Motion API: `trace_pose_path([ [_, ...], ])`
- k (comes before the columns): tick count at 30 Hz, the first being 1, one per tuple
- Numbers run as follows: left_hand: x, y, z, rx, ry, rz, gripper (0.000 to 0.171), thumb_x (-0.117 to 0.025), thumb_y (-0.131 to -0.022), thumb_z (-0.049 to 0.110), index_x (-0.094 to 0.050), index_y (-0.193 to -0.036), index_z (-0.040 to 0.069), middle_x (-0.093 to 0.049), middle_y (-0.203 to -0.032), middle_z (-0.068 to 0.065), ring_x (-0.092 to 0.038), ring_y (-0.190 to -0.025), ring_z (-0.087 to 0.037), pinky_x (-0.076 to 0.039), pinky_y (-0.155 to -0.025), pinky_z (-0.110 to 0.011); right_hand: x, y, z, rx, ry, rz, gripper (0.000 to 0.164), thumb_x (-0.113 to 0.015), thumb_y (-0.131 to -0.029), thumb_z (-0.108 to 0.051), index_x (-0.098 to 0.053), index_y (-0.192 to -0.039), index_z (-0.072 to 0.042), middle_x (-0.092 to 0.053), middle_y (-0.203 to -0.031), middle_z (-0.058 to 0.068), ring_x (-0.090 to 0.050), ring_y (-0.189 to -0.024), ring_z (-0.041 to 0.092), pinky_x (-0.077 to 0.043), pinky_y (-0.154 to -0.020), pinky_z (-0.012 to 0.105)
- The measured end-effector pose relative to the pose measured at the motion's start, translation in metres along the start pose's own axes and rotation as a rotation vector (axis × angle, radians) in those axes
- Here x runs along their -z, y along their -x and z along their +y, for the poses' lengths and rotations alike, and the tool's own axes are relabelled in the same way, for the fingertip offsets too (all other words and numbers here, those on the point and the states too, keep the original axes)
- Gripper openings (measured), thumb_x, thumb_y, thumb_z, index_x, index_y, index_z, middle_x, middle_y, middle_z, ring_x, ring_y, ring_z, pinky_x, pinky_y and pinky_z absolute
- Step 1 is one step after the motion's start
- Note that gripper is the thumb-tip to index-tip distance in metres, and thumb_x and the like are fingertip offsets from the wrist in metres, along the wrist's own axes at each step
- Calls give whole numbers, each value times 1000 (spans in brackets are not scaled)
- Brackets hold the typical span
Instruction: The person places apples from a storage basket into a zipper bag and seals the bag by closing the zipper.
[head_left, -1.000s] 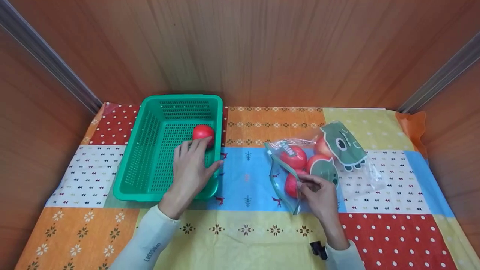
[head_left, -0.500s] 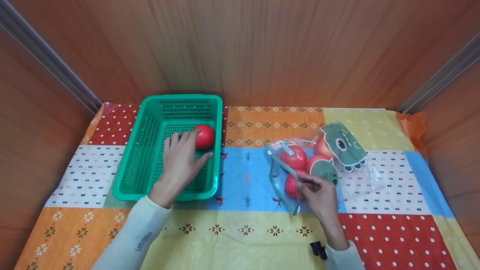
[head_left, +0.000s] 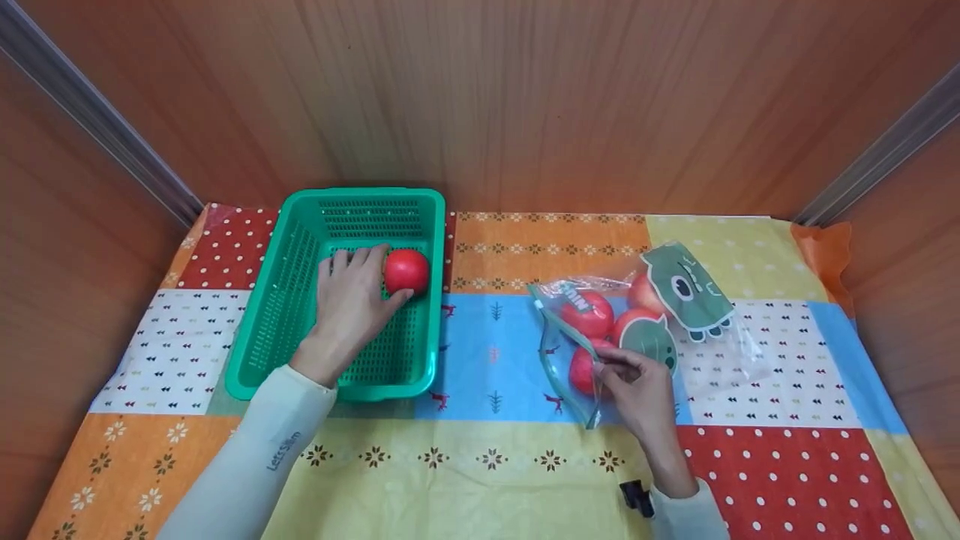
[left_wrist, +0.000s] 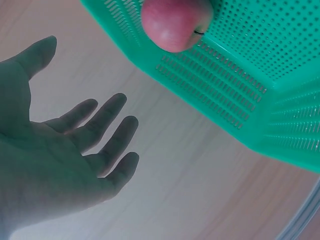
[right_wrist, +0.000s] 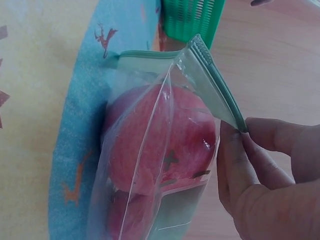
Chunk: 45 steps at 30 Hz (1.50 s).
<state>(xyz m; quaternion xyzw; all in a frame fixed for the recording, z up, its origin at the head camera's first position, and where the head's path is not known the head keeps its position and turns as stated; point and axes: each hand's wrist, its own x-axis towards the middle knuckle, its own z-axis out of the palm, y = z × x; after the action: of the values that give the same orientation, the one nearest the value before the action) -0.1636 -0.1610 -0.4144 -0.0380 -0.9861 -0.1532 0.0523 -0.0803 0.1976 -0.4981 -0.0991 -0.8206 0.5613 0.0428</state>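
Observation:
A green plastic basket [head_left: 259, 330] holds one red apple [head_left: 407, 272] near its right wall. My left hand [head_left: 351, 300] is over the basket, just left of the apple. In the left wrist view the same hand [left_wrist: 70, 145] has spread, relaxed fingers with nothing in them, apart from the apple [left_wrist: 175, 22]. My right hand [head_left: 643, 394] pinches the zip edge of a clear zip bag [head_left: 551, 360] between thumb and fingers. Several apples [head_left: 589, 315] lie inside that bag, partly behind its printed green cartoon figures. Close up, the right hand [right_wrist: 270, 175] lifts the bag's green zip strip.
A patchwork-patterned cloth [head_left: 487, 480] covers the table. A wooden panel [head_left: 525, 105] rises behind it, with side panels left and right. Beside the right wrist is a small black object [head_left: 637, 498]. The cloth's orange ruffled corner [head_left: 825, 255] hangs at the far right.
My left hand has come off the apple and moved left within the basket; the apple stays by the right wall. The right hand and the bag have not visibly moved.

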Motion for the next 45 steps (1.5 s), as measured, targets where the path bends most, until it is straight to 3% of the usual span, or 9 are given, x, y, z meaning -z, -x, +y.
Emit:
trace_pose_path([
  [6, 0, -13, -6, 16, -38, -56, 84, -86, -89, 33, -46, -156, 1, -56, -150, -25, -52, -133, -46, -40, -113, -62, 0, -1, 0, 12, 10, 0, 24, -73, -95, 4, -76, -119, 7, -76, -111, 24, -76, -87, 28, -57, -66, 18],
  [26, -21, -45, -18, -4, -174, -240, 85, -84, -90, 32, -42, -154, -4, -54, -145, -31, -47, -137, -51, -37, -114, -65, 3, -1, 3, 3, 35, -22, 26, -71, -96, 4, -75, -122, 6, -74, -118, 24, -77, -98, 35, -56, -73, 15],
  [45, -48, -63, -27, -131, -393, -322, 88, -81, -94, 35, -35, -160, -2, -53, -147, -32, -48, -138, -49, -34, -118, -62, 5, -1, 5, 19, 53, -11, 25, -71, -95, 6, -75, -120, 7, -76, -116, 24, -77, -94, 32, -55, -78, 13],
])
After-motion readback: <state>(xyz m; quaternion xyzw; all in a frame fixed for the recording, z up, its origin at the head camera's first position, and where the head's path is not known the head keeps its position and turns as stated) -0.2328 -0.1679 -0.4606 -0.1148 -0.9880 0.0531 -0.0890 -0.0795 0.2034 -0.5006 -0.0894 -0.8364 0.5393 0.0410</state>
